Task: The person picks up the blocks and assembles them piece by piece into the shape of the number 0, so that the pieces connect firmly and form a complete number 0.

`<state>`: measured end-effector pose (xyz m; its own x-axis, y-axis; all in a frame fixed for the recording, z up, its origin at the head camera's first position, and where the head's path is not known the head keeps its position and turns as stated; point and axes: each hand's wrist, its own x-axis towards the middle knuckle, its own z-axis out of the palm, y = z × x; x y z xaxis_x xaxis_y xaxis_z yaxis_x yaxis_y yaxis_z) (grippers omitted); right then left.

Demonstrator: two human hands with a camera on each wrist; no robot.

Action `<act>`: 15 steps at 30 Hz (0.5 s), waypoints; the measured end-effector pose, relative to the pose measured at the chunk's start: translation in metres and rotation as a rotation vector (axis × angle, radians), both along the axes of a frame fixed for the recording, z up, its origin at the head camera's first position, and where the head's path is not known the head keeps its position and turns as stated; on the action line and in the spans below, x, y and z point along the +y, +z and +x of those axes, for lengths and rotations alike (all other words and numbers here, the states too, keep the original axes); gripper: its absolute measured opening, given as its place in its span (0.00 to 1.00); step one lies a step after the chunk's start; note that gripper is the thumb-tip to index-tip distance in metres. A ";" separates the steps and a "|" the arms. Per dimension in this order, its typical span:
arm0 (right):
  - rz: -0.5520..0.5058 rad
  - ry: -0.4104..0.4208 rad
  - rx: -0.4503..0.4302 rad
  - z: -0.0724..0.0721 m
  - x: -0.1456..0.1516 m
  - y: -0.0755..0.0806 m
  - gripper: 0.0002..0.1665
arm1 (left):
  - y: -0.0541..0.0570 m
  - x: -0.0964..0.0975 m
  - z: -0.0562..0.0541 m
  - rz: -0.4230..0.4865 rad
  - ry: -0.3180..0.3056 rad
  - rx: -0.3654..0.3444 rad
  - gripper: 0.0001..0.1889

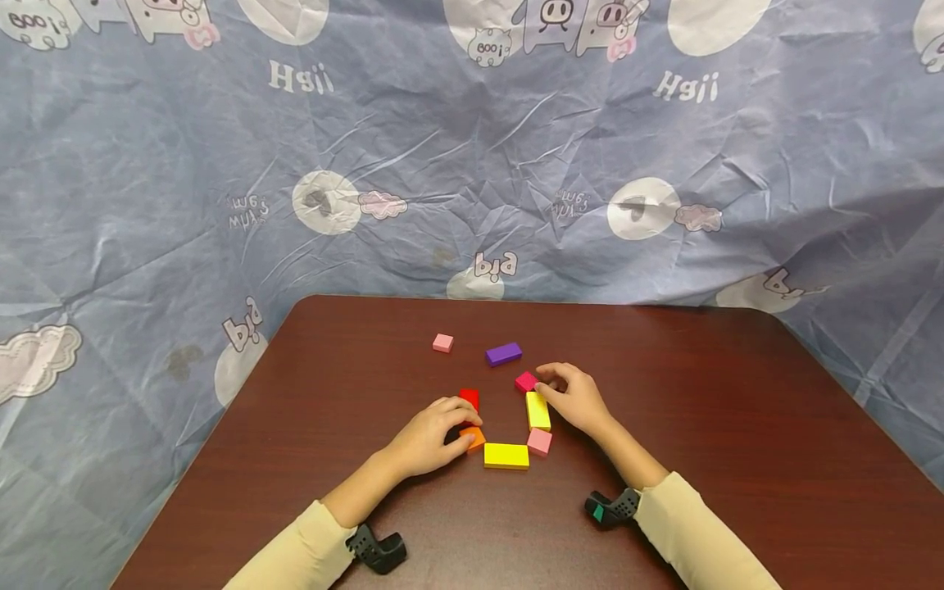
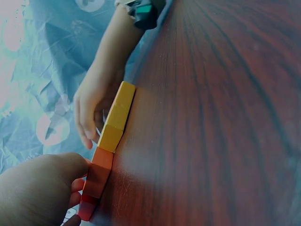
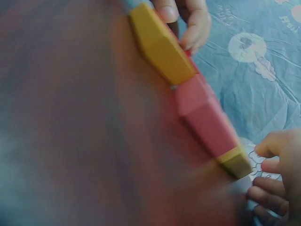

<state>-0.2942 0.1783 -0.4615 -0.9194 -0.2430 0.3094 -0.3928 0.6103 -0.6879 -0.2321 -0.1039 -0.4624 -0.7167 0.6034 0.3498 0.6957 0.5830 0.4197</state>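
Seen from the head, my left hand [image 1: 431,437] holds an orange block [image 1: 474,439] between thumb and fingers. Its fingers also partly cover a red block [image 1: 469,398] just beyond. My right hand [image 1: 577,399] has thumb and forefinger parted at the right side of a crimson block [image 1: 526,382]; the thumb is beside the far end of a yellow block [image 1: 538,411]. A pink block [image 1: 540,442] and another yellow block [image 1: 506,456] continue the curved arrangement at the near side. In the right wrist view, the right hand [image 3: 280,176] is near the yellow block's end [image 3: 236,163]; the crimson block is hidden there.
Farther back on the brown table [image 1: 664,369] lie a purple block [image 1: 504,354] and a small pink block [image 1: 442,343]. A blue printed cloth [image 1: 442,164] hangs behind the table's far edge. Black straps with mounts [image 1: 378,549] sit at both wrists.
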 end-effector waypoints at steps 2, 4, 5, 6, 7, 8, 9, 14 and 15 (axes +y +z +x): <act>-0.026 0.021 0.019 0.003 0.002 -0.005 0.19 | 0.000 0.000 0.000 -0.001 0.002 -0.001 0.09; -0.042 0.038 0.038 0.005 0.003 -0.009 0.21 | 0.000 0.000 0.000 0.000 0.004 -0.002 0.10; -0.049 0.043 0.042 0.005 0.003 -0.010 0.21 | 0.000 0.000 0.000 -0.001 0.005 -0.004 0.10; -0.056 0.047 0.048 0.006 0.003 -0.012 0.21 | -0.001 0.000 0.000 -0.006 0.006 -0.006 0.10; -0.058 0.048 0.052 0.006 0.003 -0.013 0.22 | 0.000 0.000 0.000 -0.009 0.006 -0.010 0.10; -0.059 0.050 0.054 0.006 0.004 -0.014 0.22 | 0.000 0.000 0.001 -0.010 0.004 -0.013 0.10; -0.057 0.050 0.055 0.007 0.004 -0.015 0.21 | 0.000 0.001 0.001 -0.012 0.003 -0.015 0.10; -0.020 0.047 0.094 0.005 0.004 -0.016 0.18 | 0.000 0.001 0.000 -0.011 0.006 -0.011 0.10; -0.012 0.047 0.101 0.004 0.004 -0.016 0.18 | 0.001 0.001 0.000 -0.009 0.009 -0.008 0.10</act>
